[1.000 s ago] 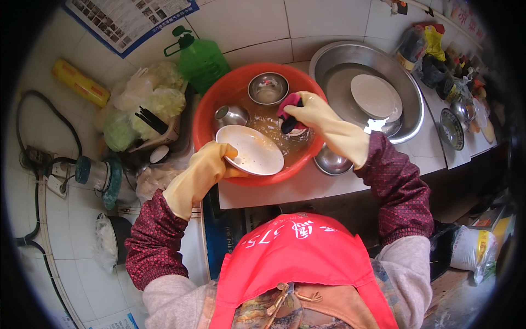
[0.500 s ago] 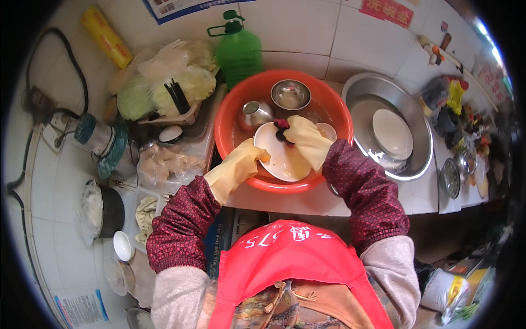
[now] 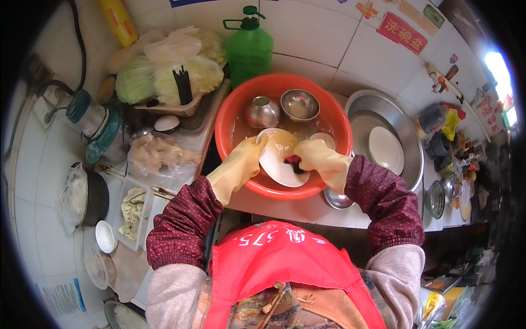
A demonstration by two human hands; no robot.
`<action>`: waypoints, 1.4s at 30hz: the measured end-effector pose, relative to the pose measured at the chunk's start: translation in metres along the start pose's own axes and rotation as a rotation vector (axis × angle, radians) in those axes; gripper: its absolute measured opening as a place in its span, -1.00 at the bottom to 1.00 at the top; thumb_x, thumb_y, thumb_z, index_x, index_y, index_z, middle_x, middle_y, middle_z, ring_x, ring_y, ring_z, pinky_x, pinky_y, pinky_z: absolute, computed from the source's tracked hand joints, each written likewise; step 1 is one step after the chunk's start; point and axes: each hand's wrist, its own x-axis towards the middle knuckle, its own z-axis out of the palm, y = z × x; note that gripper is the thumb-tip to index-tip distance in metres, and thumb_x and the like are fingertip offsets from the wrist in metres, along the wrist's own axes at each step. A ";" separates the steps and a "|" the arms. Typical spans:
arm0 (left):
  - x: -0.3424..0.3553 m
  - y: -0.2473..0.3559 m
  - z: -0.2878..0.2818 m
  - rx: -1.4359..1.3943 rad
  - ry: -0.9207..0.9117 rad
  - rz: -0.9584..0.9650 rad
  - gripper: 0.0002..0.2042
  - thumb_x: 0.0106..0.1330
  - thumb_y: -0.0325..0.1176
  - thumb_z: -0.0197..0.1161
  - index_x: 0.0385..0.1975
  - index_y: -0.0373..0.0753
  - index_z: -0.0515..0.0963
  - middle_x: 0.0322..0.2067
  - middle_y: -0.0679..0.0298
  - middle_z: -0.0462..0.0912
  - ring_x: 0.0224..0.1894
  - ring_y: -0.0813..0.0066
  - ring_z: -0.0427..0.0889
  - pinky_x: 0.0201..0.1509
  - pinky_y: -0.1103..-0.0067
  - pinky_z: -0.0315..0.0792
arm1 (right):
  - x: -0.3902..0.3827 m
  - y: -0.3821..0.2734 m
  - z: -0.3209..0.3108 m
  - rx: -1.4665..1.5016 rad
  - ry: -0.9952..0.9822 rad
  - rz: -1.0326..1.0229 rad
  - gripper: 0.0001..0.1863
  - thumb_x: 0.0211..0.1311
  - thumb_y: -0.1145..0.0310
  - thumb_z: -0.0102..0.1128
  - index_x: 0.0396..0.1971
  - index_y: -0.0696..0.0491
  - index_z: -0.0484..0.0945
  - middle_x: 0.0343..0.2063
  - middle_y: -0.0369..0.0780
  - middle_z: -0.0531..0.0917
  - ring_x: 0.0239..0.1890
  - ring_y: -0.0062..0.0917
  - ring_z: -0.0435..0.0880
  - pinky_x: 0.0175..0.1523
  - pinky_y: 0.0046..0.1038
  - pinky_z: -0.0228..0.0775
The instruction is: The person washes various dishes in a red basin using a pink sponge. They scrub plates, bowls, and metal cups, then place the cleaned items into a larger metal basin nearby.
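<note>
The white plate (image 3: 278, 160) is now tilted over the red basin (image 3: 257, 183), gripped at its rim by the left hand (image 3: 241, 169). The right hand (image 3: 320, 159), moved in from the basin's far side, is closed on a dark scrubber (image 3: 293, 162) pressed against the plate; scrubbing appears underway.

Premises: a working kitchen. White-tiled bench (image 3: 307, 33) carries a red wash basin (image 3: 230, 137) of dishes, a steel basin (image 3: 408, 137), cabbages (image 3: 137, 79) and a green detergent jug (image 3: 249, 49).
</note>
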 end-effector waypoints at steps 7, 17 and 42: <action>-0.008 0.002 -0.003 0.228 0.079 0.028 -0.51 0.77 0.17 0.02 0.15 -0.14 0.65 -0.56 0.42 0.45 -0.64 0.59 0.32 -0.57 0.50 0.16 | 0.059 -0.067 0.012 -0.359 0.207 -0.064 -0.56 0.45 0.00 0.23 -0.13 0.10 0.82 -0.15 0.12 0.80 -0.06 0.12 0.79 0.09 0.04 0.60; -0.012 -0.003 0.008 -0.097 0.078 0.123 -0.59 0.69 -0.13 0.21 0.33 -0.30 0.53 -0.18 0.26 0.72 -0.36 0.55 0.59 -0.37 0.54 0.39 | 0.005 -0.029 -0.001 -0.688 -0.058 -0.204 -0.68 0.34 0.07 0.38 -0.06 -0.09 0.84 -0.16 -0.07 0.85 -0.07 -0.07 0.86 0.06 -0.09 0.71; 0.039 -0.032 0.022 0.337 0.402 0.390 -0.68 0.33 -0.60 0.28 0.05 -0.28 0.77 -0.13 0.31 0.85 -0.08 0.47 0.79 0.07 0.49 0.64 | 0.018 -0.163 -0.056 -0.950 -0.159 -0.292 -0.47 0.29 0.12 0.52 0.24 -0.07 0.71 0.14 -0.11 0.80 0.16 -0.10 0.79 0.15 -0.13 0.64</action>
